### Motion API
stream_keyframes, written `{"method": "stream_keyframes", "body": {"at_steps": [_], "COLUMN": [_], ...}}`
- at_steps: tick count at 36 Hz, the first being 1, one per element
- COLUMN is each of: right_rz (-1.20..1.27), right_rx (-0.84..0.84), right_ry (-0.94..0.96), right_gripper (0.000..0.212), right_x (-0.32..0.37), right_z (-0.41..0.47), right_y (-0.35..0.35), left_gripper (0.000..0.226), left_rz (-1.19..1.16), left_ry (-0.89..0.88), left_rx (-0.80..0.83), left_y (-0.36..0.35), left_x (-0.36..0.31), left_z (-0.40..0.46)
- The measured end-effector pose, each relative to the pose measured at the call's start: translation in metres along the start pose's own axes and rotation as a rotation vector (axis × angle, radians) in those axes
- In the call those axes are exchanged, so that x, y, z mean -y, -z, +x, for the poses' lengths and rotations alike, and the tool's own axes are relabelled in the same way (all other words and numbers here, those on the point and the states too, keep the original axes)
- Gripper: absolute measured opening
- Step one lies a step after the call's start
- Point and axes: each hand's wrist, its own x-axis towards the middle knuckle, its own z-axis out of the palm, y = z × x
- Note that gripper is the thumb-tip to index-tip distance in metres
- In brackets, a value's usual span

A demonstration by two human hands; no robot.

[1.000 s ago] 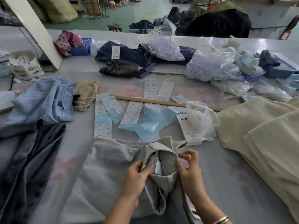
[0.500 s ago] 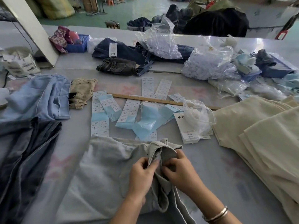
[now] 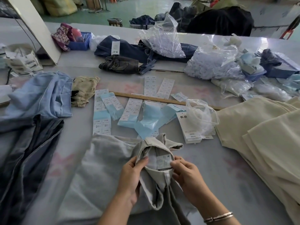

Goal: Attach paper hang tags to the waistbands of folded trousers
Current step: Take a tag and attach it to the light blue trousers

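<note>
1. Currently the grey trousers lie across the lower centre of the frame on the table, with the waistband raised and spread open toward the camera
2. Left hand: fingers curled round the left edge of the opened waistband, thumb on the inside, holding the fabric apart
3. Right hand: thumb and forefinger pinch the right edge of the sewn-in label inside the waistband, marked "S"; the remaining fingers are curled against the fabric below
4. Key relation: the stack of hang tags lies up and to the right of the waistband, just beside the plastic bag. Its long axis runs from upper left to lower right in the frame, the near short end toward the right hand. The right hand is clearly the nearer of the two
5. Judgement: the size appears to be under check before a tag is chosen. The next reach probably falls to the right hand, while the left keeps the waistband open
6. Size sticker strips and a wooden ruler lie at mid-frame, above the trousers; cream folded trousers are stacked at the right edge
</note>
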Motion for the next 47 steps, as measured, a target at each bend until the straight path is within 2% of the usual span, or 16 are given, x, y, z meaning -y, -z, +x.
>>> {"method": "stream_keyframes", "body": {"at_steps": [6,9,11,13,15,18,21,24,28,33,37,40,41,43,45,47], "right_rz": [-0.022,-0.032,0.019,0.081,0.085,-0.047,-0.265,-0.527,-0.9,-1.337,-1.583,-1.731,-1.783,-1.93,-2.102,-2.196], "right_rx": [-0.009,-0.056,-0.117,-0.17,-0.249,-0.383,-0.482,-0.526,-0.502,-0.434,-0.416,-0.327,-0.216,0.002,0.014,-0.084], "right_ry": [-0.029,-0.044,-0.08,-0.123,-0.133,-0.105,-0.058,0.086,0.32,0.48,0.513,0.644,0.652,0.542,0.422,0.335], "right_gripper": [0.015,0.01,0.004,0.013,0.013,0.006,0.015,0.016,0.014,0.022,0.024,0.021,0.021,0.026,0.032,0.039], "right_x": [-0.002,-0.002,-0.005,-0.008,-0.012,-0.017,-0.006,0.024,0.078,0.124,0.142,0.14,0.134,0.117,0.098,0.083], "right_z": [0.002,0.008,0.013,0.017,0.021,0.032,0.053,0.082,0.124,0.175,0.2,0.205,0.206,0.209,0.211,0.212], "right_y": [0.002,0.01,0.024,0.046,0.071,0.108,0.137,0.142,0.124,0.1,0.092,0.084,0.08,0.074,0.072,0.075], "left_gripper": [0.032,0.022,0.025,0.032,0.029,0.03,0.066,0.1,0.123,0.123,0.123,0.122,0.122,0.121,0.121,0.12], "left_rz": [-0.011,0.112,0.273,0.426,0.609,1.083,1.6,1.874,1.96,2.027,2.088,2.094,2.09,2.084,2.082,2.084], "left_ry": [0.006,-0.047,-0.079,-0.045,-0.041,-0.2,-0.239,-0.143,-0.037,0.016,0.022,0.043,0.049,0.063,0.074,0.081], "left_rx": [0.013,0.019,0.085,0.235,0.346,0.292,0.304,0.364,0.401,0.364,0.357,0.354,0.354,0.354,0.355,0.361], "left_y": [-0.002,-0.006,-0.011,-0.015,-0.017,-0.015,-0.01,-0.007,-0.01,-0.015,-0.016,-0.017,-0.017,-0.018,-0.018,-0.019], "left_x": [0.0,0.002,0.006,0.01,0.017,0.03,0.044,0.058,0.07,0.069,0.069,0.071,0.072,0.072,0.073,0.073], "left_z": [-0.002,-0.001,0.002,0.006,0.015,0.041,0.067,0.086,0.092,0.092,0.091,0.094,0.096,0.098,0.1,0.101]}}
